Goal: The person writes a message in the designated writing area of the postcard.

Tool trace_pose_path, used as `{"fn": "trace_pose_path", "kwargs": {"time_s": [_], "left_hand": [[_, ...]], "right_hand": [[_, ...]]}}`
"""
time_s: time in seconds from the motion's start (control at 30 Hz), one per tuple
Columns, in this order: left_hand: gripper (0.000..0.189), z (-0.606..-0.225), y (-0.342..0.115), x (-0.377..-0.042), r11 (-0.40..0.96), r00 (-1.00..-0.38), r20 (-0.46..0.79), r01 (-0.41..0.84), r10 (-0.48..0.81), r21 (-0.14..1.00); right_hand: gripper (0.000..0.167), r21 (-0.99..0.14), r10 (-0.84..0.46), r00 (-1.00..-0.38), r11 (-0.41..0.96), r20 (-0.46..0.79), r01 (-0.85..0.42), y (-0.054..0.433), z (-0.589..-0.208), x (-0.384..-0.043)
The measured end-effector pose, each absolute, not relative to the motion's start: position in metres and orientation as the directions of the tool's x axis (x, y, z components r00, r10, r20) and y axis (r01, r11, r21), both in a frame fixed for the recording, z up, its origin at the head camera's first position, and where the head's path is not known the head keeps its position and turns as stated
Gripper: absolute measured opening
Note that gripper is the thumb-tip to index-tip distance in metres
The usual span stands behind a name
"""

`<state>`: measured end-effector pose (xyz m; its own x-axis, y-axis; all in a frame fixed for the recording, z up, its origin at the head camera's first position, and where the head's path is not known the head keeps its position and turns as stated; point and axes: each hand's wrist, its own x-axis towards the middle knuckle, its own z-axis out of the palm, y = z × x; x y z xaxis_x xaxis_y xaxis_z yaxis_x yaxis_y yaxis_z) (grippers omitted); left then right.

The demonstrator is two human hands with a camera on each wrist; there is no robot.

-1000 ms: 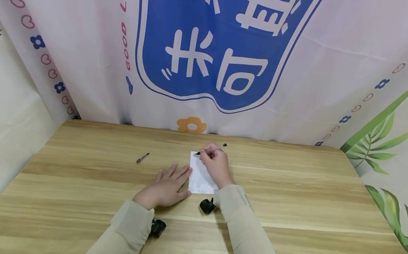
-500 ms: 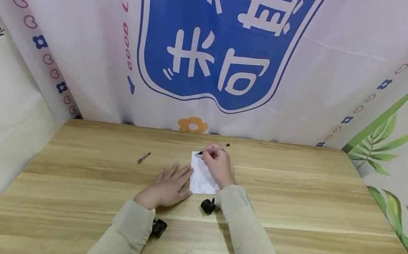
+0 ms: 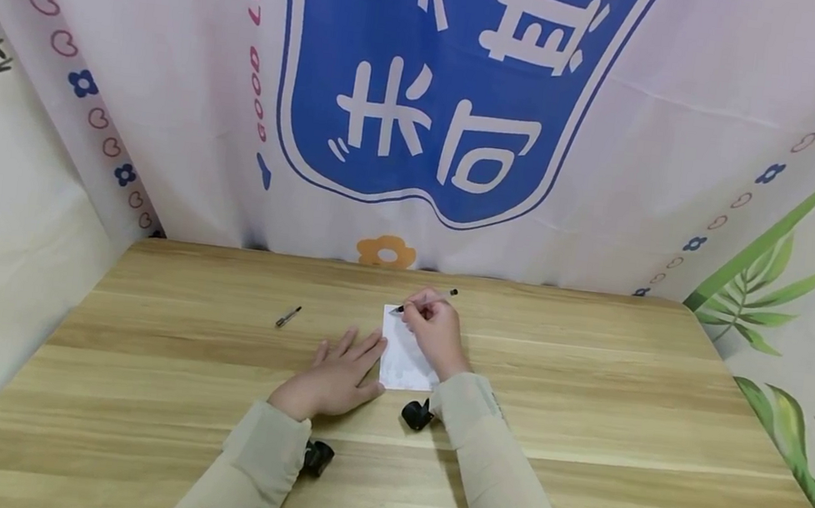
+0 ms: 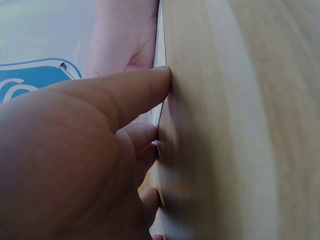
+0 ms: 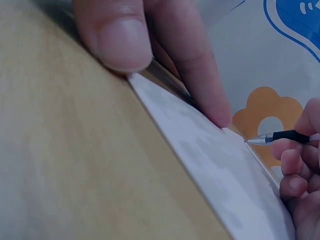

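Note:
A small white sheet of paper [image 3: 403, 361] lies on the wooden table. My right hand [image 3: 434, 332] pinches a pen [image 3: 440, 295] with a clear barrel and black grip, its tip at the paper's upper left corner. In the right wrist view the metal tip of the pen [image 5: 260, 138] meets the far edge of the paper [image 5: 200, 145]. My left hand [image 3: 333, 375] rests with spread fingers on the table, thumb and fingertips at the paper's left edge. In the left wrist view the left hand's thumb [image 4: 135, 90] presses down at the sheet's edge.
A pen cap [image 3: 288, 317] lies on the table [image 3: 588, 392] left of the paper. Black wrist cameras sit by both cuffs, the right one [image 3: 417, 414] just below the paper. A printed curtain [image 3: 611, 185] hangs behind the table's far edge.
The whole head view has shifted very slightly. Both hands, the paper and the pen keep nearly the same positions, with the pen tip staying near the paper's upper left corner.

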<state>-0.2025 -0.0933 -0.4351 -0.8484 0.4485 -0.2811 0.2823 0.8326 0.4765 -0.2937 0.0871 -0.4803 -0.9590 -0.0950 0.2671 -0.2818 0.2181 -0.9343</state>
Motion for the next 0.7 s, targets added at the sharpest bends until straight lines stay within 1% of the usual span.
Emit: {"fn": "trace_pose_path", "kwargs": {"time_s": [0.37,0.7], "left_hand": [[0.069,-0.4345,-0.0931,-0.2002,0.829,-0.850,-0.268,0.290,0.453,0.478],[0.068,-0.4363,-0.0934,-0.2012,0.830,-0.854,-0.262,0.290,0.449,0.476]], "right_hand": [[0.012,-0.928,-0.098,-0.959,0.243,0.267,-0.284,0.0874,-0.4791,-0.2932],[0.012,-0.931,-0.105,-0.960,0.236,0.260,-0.278,0.0871,-0.4773,-0.2912]]}}
